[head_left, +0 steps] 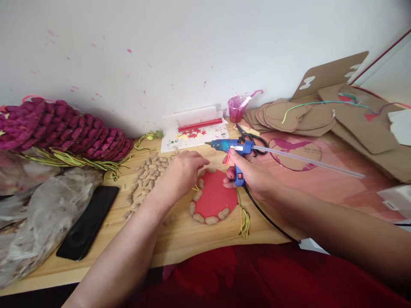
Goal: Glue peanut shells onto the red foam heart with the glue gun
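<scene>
My right hand [252, 173] is wrapped round the handle of a blue glue gun [229, 146]. A long clear glue stick [308, 161] sticks out of its back, and its nozzle points left. Below it lies a red heart-shaped piece [215, 194], with peanuts [211, 220] set along its left and lower edge. Over the heart's upper left edge, my left hand [183, 173] is curled with its fingers bent together; what is between the fingertips is hidden. Loose peanuts [152, 171] are spread left of that hand. A yellow-green tassel [244, 221] hangs off the heart's right side.
Magenta peanut-covered pieces [70, 128] are stacked at left, near a plastic bag [58, 209] and a black phone [88, 222]. At the back are star cutouts on paper [168, 143], a pink cup [236, 109] and black scissors [257, 143]. Cardboard hearts [285, 115] lie at right. A black cord [269, 218] trails from the gun.
</scene>
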{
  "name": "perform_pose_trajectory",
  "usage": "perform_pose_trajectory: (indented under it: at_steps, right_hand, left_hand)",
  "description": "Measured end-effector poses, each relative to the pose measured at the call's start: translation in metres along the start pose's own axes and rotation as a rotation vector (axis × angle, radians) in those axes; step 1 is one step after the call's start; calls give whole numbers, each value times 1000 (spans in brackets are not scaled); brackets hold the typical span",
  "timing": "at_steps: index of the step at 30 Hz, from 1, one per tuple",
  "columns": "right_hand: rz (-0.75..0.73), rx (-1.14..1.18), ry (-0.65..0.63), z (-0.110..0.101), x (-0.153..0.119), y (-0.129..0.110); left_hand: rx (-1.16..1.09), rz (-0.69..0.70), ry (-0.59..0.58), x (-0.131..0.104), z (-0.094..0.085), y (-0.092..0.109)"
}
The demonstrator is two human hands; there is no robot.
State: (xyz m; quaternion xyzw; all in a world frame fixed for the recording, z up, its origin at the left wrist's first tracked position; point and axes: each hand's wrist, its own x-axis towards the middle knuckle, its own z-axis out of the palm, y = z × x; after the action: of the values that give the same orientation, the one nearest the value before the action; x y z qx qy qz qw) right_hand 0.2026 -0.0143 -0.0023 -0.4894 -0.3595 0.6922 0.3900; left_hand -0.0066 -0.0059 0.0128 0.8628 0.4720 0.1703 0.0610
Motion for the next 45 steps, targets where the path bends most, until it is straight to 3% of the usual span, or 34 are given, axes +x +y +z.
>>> perform_pose_trajectory:
  at_steps: [3,8,14,22,33,45]
  right_hand:
    - [-19,0,5,0,1,-1]
    - [-12,30,14,1,1,-2]
    - [11,37,48,2,-3,-4]
    - [44,54,107,4,-4,-8]
    - [-45,-30,120,-5,8,1]
    - [-101,21,179,4,6,-4]
  left_hand:
    - [93,91,-90,-5,1,11]
    - [303,38,-285,-9,-3,44]
    - [381,-19,-334,-7,-1,62]
    - [500,19,-212,-12,11,65]
    - [512,26,-175,-15,19,68]
    - [463,-15,-168,-14,16,70]
